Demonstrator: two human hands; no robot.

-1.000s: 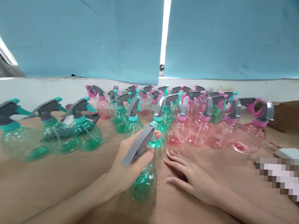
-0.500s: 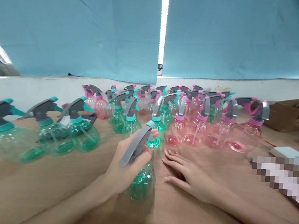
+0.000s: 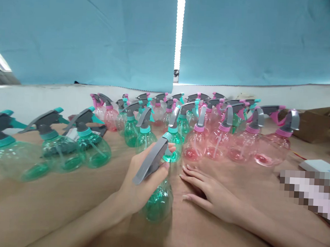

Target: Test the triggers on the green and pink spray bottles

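My left hand (image 3: 141, 177) is wrapped round the neck of a green spray bottle (image 3: 157, 206) with a grey and turquoise trigger head. The bottle looks upright on the table, though its base contact is hard to make out. Flat on the wood to its right lies my right hand (image 3: 209, 194), fingers stretched out and holding nothing. Just beyond the hands stand another green spray bottle (image 3: 176, 140) and a pink spray bottle (image 3: 193, 147). At the left are three more green ones, among them a green spray bottle (image 3: 94, 151).
Several green and pink spray bottles stand packed along the back of the wooden table (image 3: 77, 207). A cardboard box (image 3: 314, 125) sits at the far right, near a white box (image 3: 319, 168). Blue curtains (image 3: 89, 34) hang behind a white ledge.
The view has shifted very slightly. Both hands keep the same pose, and the left still grips the spray bottle.
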